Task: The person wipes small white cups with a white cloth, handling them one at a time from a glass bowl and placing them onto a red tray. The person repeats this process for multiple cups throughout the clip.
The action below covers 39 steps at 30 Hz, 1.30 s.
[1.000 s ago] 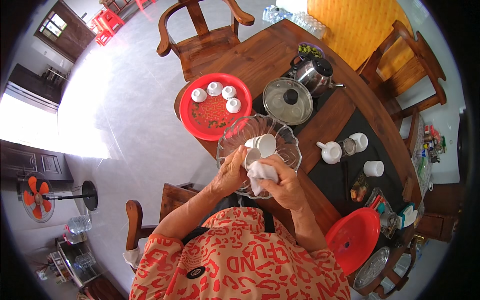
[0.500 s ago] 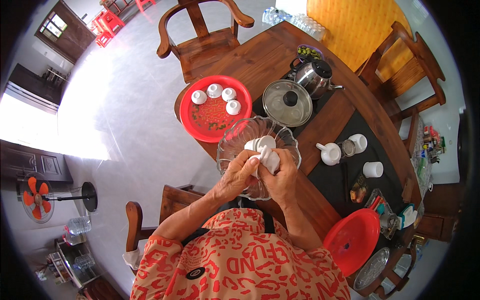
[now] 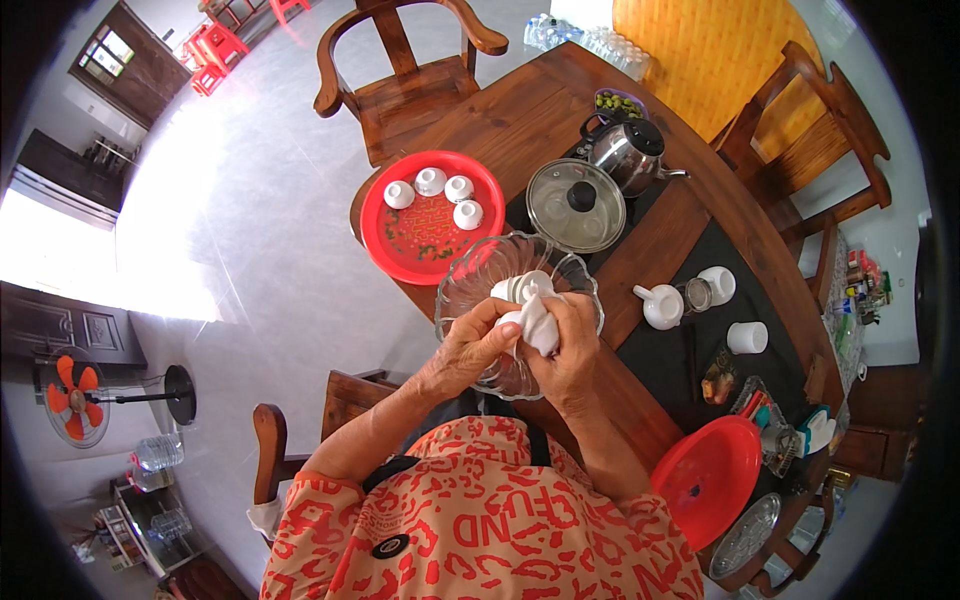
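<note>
Above a scalloped clear glass bowl (image 3: 470,275), both of my hands are closed together. My left hand (image 3: 468,348) grips a small white cup (image 3: 509,319), mostly hidden by the fingers and cloth. Bunched white cloth (image 3: 541,325) is pinched in my right hand (image 3: 566,362) and pressed against that cup. More white cups (image 3: 524,286) lie inside the bowl, just beyond my fingers. A red round tray (image 3: 430,262) to the far left of the bowl carries several white cups (image 3: 467,214) turned upside down.
Beyond the bowl are a glass-lidded pot (image 3: 560,208) and a steel kettle (image 3: 625,160). A white teapot (image 3: 662,307), a glass strainer jar (image 3: 695,295) and white mugs (image 3: 747,338) stand on the right. A red basin (image 3: 705,475) leans near my right elbow.
The cloth has twisted and bunched up a little between my fingers. Both hands stay over the bowl, with only slight finger movement.
</note>
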Tool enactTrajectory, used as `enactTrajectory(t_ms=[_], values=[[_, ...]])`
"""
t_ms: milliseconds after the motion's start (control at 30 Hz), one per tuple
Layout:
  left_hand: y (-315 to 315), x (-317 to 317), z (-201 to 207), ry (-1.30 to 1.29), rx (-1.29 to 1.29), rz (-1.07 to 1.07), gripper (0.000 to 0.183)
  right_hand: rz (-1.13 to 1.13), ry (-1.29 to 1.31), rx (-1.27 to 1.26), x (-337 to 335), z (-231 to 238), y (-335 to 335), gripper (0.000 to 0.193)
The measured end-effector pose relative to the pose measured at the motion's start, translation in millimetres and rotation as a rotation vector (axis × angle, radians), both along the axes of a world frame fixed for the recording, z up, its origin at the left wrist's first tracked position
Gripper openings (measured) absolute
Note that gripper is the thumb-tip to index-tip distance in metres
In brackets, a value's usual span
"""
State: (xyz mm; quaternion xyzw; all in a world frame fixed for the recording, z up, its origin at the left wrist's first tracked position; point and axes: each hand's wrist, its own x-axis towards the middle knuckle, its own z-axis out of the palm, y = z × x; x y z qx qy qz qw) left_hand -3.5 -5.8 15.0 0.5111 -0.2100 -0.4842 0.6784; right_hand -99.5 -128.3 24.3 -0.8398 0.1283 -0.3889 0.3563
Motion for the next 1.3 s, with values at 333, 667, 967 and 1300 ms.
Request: enactTrajectory(t_ms=[333,667,967,1300], values=[[-5,-2,11,-0.299,-0.107,0.177,0.040,0.125,0.273,0.813,3,6,1,0.031],[-2,11,5,-0.234,-0.190,0.231,0.046,0.343,0.157,1.356,-12,2,7,0.022],[4,9,-19,0.127,-0.193,0.128,0.045,0.379,0.059,0.490,-4,21,4,0.046],[4,12,-10,0.330,-0.372,0.135,0.046,0.371,0.107,0.134,-14,18,2,0.049]])
